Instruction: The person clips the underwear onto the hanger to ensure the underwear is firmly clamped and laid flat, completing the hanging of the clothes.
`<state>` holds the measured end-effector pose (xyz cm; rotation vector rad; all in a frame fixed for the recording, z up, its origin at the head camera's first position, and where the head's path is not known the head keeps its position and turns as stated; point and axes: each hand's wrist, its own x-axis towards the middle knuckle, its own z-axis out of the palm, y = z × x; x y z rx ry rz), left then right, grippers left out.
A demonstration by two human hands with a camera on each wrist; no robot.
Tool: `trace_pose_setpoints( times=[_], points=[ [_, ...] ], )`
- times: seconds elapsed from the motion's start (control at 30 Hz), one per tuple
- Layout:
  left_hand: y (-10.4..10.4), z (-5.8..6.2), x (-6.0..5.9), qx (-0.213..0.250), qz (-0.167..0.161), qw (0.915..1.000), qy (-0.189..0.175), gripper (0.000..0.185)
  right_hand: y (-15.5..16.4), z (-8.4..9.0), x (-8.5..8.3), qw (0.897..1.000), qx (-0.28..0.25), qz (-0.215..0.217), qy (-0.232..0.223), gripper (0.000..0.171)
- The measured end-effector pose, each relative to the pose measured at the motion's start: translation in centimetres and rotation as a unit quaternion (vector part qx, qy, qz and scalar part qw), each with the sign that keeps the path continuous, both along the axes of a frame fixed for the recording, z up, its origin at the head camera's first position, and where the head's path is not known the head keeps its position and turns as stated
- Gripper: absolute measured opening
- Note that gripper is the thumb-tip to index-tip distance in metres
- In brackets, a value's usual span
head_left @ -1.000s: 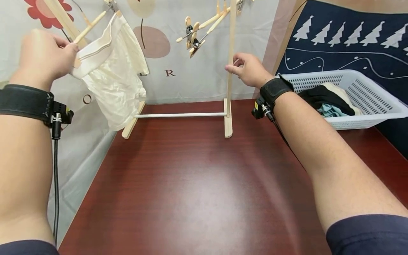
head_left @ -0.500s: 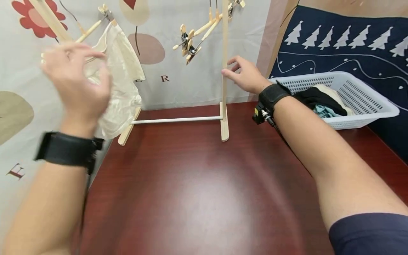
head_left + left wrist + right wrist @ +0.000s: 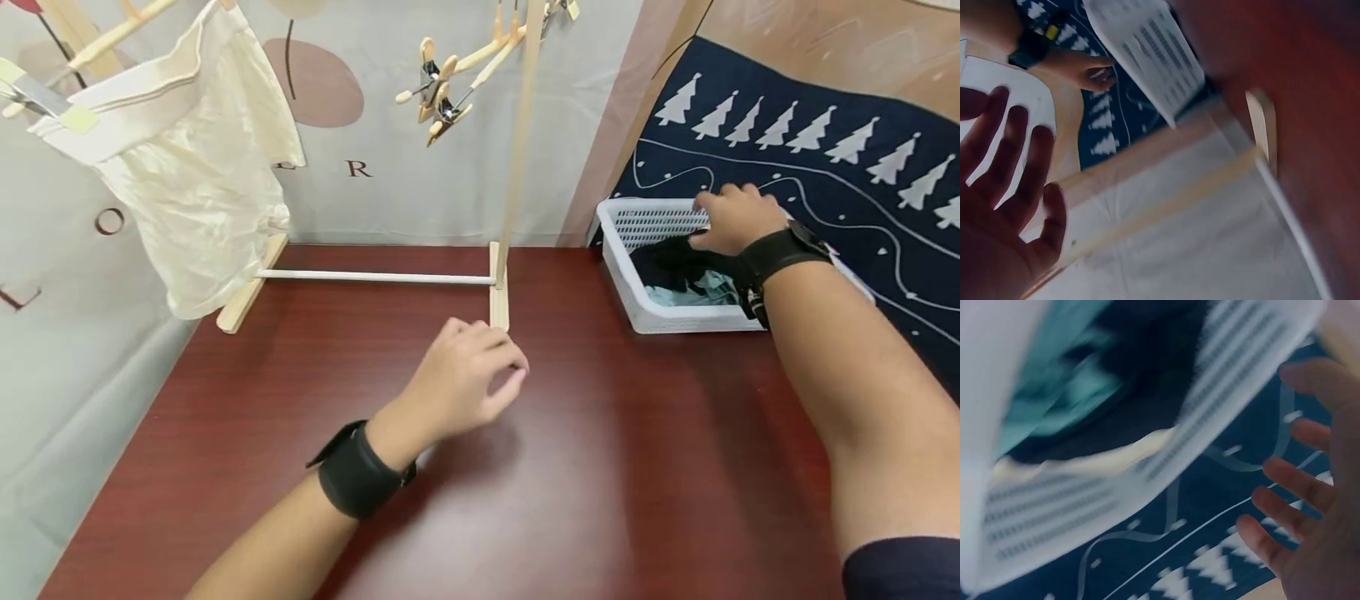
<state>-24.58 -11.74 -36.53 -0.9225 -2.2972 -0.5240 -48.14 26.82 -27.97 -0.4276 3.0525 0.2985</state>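
My left hand [image 3: 468,379] hovers above the middle of the table, holding nothing; its fingers look relaxed and spread in the left wrist view [image 3: 991,244]. Over the white plastic basket [image 3: 645,318] reaches my right hand [image 3: 738,218], fingers loosely bent with nothing visible between them. In the basket lie a black cloth [image 3: 667,260] and a teal cloth [image 3: 693,292]; a cream edge [image 3: 1147,447] shows in the right wrist view. Cream shorts [image 3: 202,167] hang by the waistband at the left, a clip [image 3: 48,100] gripping one corner.
A wooden rack with an upright post [image 3: 517,150] and a white lower bar [image 3: 375,276] stands at the back of the dark red table [image 3: 337,358]. Another hanger with clips [image 3: 442,92] hangs near the post. A navy cloth with trees [image 3: 817,167] covers the right side.
My left hand has let go of the hanger by the shorts and moved right and down over the table. My right hand has left the post and moved right to the basket.
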Motion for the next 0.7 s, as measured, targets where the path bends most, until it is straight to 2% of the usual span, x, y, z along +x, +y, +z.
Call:
trace_pose_setpoints(
  times=[0.1,0.23,0.37,0.47,0.6,0.7],
  points=[
    [0.5,-0.9,0.7,-0.02,-0.006,0.9993,-0.03,0.006,2.1,-1.8,-0.7,0.999,0.023,-0.012,-0.037,0.065],
    [0.4,-1.3,1.3,-0.031,-0.013,0.9984,-0.045,0.006,3.8,-3.3,-1.3,0.995,0.019,-0.037,-0.094,0.074],
    [0.2,-1.3,1.8,-0.034,-0.017,0.9984,-0.041,0.005,4.3,-3.7,-1.7,0.988,0.005,-0.056,-0.145,0.085],
    [0.3,-1.2,2.0,-0.036,-0.019,0.9986,-0.035,0.005,4.3,-3.6,-2.2,0.984,0.01,-0.063,-0.165,0.088],
    [0.5,-1.2,2.0,-0.038,-0.022,0.9986,-0.029,0.004,4.3,-3.5,-2.9,0.985,0.044,-0.05,-0.161,0.076],
    [0.8,-1.3,1.7,-0.034,-0.02,0.9988,-0.028,0.005,4.7,-3.9,-3.4,0.985,0.085,-0.011,-0.147,0.046]
  ],
)
